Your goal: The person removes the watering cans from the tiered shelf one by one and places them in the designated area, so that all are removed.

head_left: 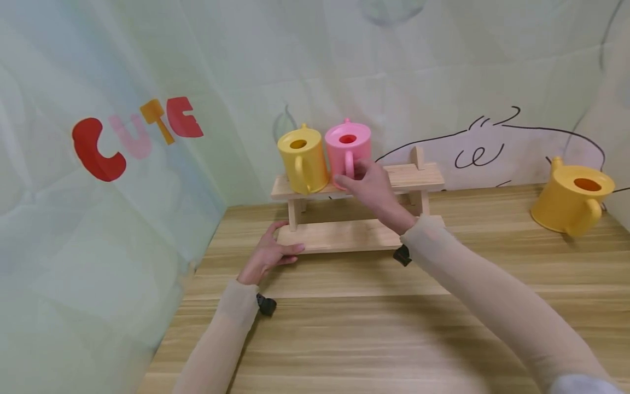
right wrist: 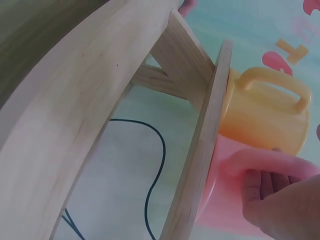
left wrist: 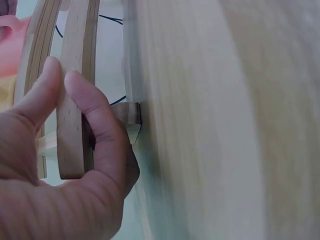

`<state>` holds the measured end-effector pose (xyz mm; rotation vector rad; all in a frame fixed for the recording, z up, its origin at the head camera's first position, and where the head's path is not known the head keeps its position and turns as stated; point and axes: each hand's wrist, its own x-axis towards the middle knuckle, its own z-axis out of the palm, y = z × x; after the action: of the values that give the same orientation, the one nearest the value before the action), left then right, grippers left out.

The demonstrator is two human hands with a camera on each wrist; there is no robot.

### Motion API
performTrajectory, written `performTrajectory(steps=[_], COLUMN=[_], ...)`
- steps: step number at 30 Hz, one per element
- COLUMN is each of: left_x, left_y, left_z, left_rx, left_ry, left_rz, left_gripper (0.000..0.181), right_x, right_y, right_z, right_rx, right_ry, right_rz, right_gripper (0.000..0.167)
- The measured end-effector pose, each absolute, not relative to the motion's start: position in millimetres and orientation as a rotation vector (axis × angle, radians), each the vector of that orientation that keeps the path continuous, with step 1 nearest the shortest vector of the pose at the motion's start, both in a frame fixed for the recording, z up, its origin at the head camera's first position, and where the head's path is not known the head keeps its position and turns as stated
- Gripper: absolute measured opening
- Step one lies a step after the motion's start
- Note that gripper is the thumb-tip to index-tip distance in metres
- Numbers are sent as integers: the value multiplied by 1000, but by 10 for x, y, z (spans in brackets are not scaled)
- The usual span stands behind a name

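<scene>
A pink toy watering can stands on the upper board of a small two-tier wooden shelf. My right hand holds it by its handle, the fingers curled behind the handle in the right wrist view. Close beside it on the left, a yellow watering can stands on the same board, handle facing me. My left hand grips the left end of the lower board; in the left wrist view its thumb and fingers lie on either side of the wood.
Another yellow watering can stands far right on the wood-grain table. A small wooden upright rises from the upper board's right end. Behind hangs a printed cloth, with coloured letters at the left.
</scene>
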<state>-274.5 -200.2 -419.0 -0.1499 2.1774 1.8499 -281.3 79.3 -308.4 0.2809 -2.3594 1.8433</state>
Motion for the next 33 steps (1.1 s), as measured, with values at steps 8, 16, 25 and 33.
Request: performTrajectory(steps=[8,16,25,33], left_x=[-2739,-2742,-2750,-2758], left_y=[-2018,-2012,-1999,-1999], left_z=[-4203,-4190,-4175,-4189], left_rx=[-151,-160,-163,-174], left_ry=[2182,2190,2190,2177], left_rz=[1842,1825,1825,1835], left_gripper=[91,93,93,92], right_x=[-2836,-2889,-2946,-2980], right_y=[668,628,603,506], right_z=[-3099,-3089,-3076,-3055], right_rx=[180,94,127,-3], right_ry=[-2267,-2184,-2085,-2058], right_rz=[1888,1991,2147,2073], right_gripper=[25,30,33,35])
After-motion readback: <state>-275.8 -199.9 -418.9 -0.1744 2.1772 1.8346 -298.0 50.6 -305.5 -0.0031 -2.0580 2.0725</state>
